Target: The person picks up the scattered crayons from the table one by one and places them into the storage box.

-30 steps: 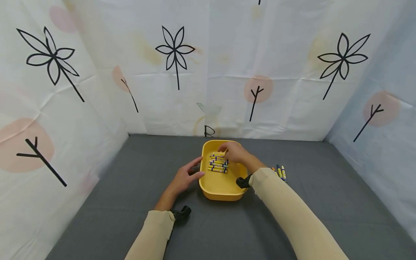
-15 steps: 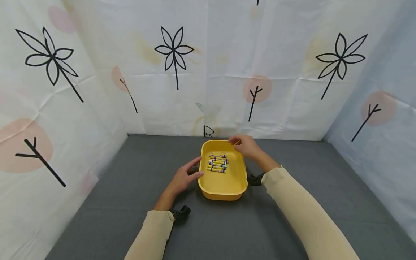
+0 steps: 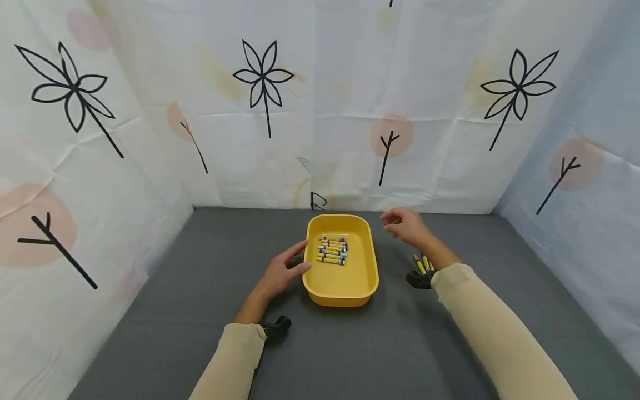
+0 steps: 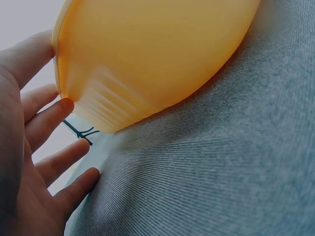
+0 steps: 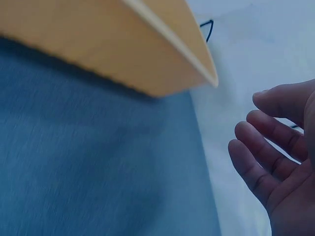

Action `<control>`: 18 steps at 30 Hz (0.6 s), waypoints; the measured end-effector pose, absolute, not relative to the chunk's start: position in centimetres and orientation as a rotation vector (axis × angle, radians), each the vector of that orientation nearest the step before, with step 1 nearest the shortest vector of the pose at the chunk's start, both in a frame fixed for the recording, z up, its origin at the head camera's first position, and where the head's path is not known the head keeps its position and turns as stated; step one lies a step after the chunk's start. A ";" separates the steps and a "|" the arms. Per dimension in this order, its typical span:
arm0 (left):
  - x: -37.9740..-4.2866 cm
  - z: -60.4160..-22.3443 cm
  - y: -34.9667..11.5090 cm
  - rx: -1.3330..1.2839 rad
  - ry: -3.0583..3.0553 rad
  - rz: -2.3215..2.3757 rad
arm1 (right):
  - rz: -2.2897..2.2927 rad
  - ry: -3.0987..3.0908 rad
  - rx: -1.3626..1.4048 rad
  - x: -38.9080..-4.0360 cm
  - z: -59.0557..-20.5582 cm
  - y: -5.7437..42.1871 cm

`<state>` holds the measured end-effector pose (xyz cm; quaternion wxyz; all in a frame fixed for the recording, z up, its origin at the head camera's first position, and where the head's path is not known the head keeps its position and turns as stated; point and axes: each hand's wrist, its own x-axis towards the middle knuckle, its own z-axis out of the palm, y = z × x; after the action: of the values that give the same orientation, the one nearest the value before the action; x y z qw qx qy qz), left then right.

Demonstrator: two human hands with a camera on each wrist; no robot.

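A yellow tray [image 3: 345,284] stands on the grey table, holding a column of several yellow-wrapped crayons [image 3: 332,251] laid side by side. My left hand [image 3: 278,274] rests at the tray's left side, thumb and fingers spread. In the left wrist view, the thumb meets the rim of the tray [image 4: 162,54] and a fingertip lies against its wall. Off the tray's right side, my right hand [image 3: 409,228] is raised with relaxed fingers and nothing between them. Nearer my right wrist, a few more crayons [image 3: 419,264] lie on the table, partly hidden by the wrist camera.
Grey cloth covers the table [image 3: 240,239]. White fabric walls [image 3: 340,166] with plant drawings enclose it at the back and both sides. A black camera [image 3: 419,279] sits on my right wrist, another camera [image 3: 278,326] on my left.
My right hand has moved from over the crayons in the tray, across its right rim, to beyond its right side. My left hand has stayed at the tray's left side.
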<state>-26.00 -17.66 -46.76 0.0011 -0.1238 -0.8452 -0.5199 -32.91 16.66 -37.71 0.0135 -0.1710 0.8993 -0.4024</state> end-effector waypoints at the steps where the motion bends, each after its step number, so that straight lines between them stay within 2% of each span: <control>1: -26.0 -46.8 -17.7 -0.387 -2.655 -1.632 | -1.241 2.811 -0.523 -32.8 -37.9 17.1; 18: -25.9 -46.6 -17.6 -0.405 -2.652 -1.641 | -1.040 2.887 -0.493 -30.7 -40.9 22.2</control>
<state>-25.91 -17.65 -46.62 -0.0015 -0.1289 -0.8432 -0.5219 -30.72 22.22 -40.95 0.0170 -0.1586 0.9288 -0.3345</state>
